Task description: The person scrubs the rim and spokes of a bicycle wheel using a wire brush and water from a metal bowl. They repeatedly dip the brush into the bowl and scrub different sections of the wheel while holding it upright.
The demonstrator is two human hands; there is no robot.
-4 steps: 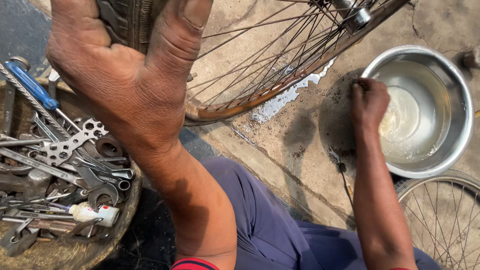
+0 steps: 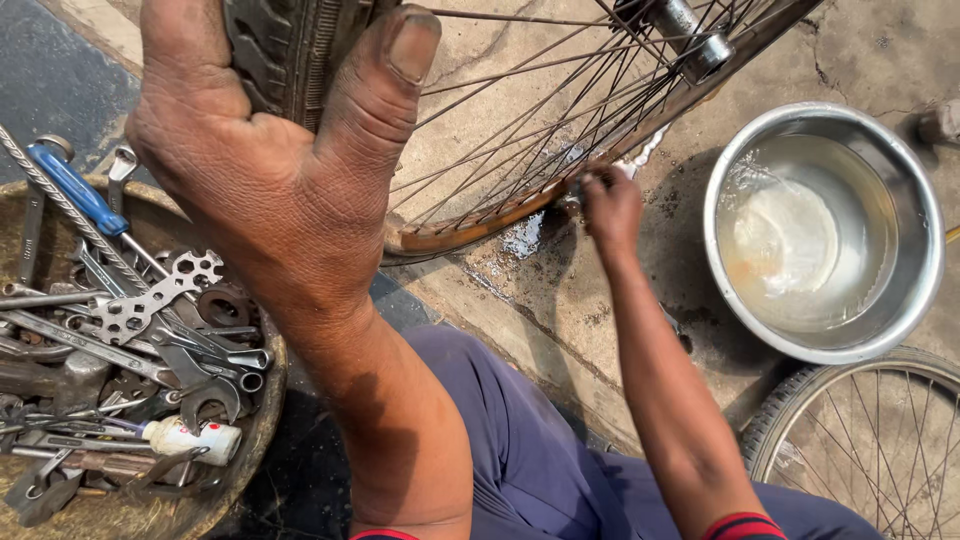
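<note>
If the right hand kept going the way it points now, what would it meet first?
The right hand points up-left and its fingertips are already at the bicycle wheel rim; that rim comes first, then the spokes. Depth is hard to judge.

Cracked concrete ground [image 2: 600, 330] with steel water bowl [image 2: 925, 270], tool-filled basket [image 2: 262, 410], spare wheel [image 2: 790, 410], wet patch [image 2: 520, 238].

Only one package shows: a small white squeeze tube [image 2: 190, 439] with a red cap end, lying on its side among my spanners [image 2: 150, 300] near the front edge of the round tool basket [image 2: 262, 420] at my lower left. It carries a label with dark print. I see no signs or screens.
</note>
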